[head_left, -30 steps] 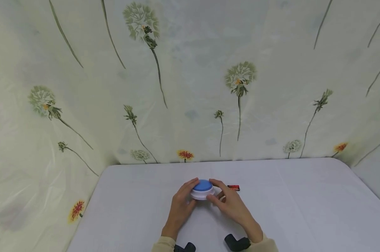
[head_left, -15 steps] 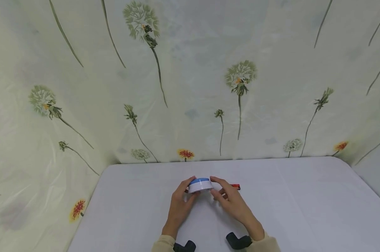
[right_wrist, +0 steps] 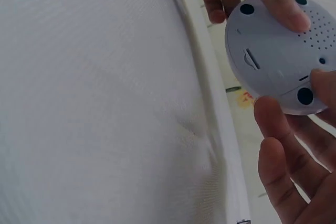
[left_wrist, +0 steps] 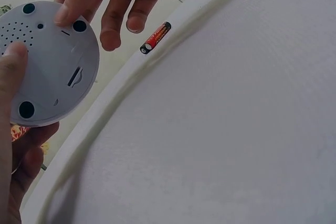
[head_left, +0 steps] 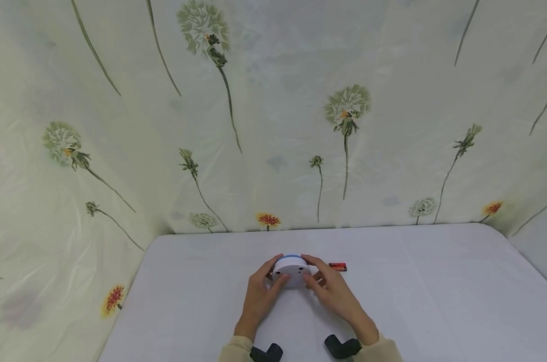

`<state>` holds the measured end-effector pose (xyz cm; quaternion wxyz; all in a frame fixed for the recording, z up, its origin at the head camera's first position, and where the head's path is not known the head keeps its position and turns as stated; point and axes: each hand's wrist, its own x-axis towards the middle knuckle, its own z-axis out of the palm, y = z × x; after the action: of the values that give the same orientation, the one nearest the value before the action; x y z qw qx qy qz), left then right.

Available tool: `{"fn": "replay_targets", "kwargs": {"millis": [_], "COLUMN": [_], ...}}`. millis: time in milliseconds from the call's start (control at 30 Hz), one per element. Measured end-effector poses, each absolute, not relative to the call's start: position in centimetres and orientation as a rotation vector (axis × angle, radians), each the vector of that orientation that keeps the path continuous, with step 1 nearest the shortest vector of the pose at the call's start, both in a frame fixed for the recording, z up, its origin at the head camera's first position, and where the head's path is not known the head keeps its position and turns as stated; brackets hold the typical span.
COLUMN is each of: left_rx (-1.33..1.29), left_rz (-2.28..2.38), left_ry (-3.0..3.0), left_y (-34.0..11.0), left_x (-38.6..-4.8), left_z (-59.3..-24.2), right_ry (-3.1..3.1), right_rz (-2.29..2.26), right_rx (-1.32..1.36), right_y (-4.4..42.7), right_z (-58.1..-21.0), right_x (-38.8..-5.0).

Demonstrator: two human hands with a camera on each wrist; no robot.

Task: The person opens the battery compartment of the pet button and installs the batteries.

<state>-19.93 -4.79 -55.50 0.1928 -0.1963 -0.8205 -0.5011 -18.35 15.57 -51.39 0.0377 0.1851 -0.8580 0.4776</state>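
Note:
A round white push button with a blue top [head_left: 292, 271] is held tilted up above the table, its underside facing the person. My left hand [head_left: 258, 297] grips its left side, thumb on the underside and fingers round the rim. On the right edge my right hand [head_left: 338, 295] pinches it between thumb and index finger, the other fingers loosely bent. Both wrist views show the underside [left_wrist: 52, 72] with speaker holes, dark round feet and a latched cover [right_wrist: 262, 72]. Red and black batteries [head_left: 338, 267] lie on the table just beyond the right hand.
The table has a white cloth [head_left: 436, 281] with rounded far corners. Behind it and to the left hangs a curtain [head_left: 273, 125] printed with dandelions. Dark angular pieces [head_left: 342, 347] sit at both wrists, over beige sleeves [head_left: 379, 351].
The push button has been tipped back in both hands: its blue top faced up earlier, and now the underside with its feet shows. The batteries have stayed in place.

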Motion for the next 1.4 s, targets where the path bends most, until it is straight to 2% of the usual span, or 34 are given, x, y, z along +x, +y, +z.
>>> {"fn": "replay_targets", "kwargs": {"millis": [867, 1400], "left_rx": [-0.499, -0.687], "left_rz": [-1.461, -1.360], "left_ry": [-2.402, -2.574], "left_y": [-4.43, -4.03], "left_x": [-19.82, -19.96], "left_z": [-55.21, -55.57], "right_ry": [-2.661, -2.698], "right_rz": [1.636, 1.688], "right_rx": [0.329, 0.074], "right_y": [15.49, 14.99], "right_z": [-52.19, -51.95], "right_x": [-18.41, -18.44]}}
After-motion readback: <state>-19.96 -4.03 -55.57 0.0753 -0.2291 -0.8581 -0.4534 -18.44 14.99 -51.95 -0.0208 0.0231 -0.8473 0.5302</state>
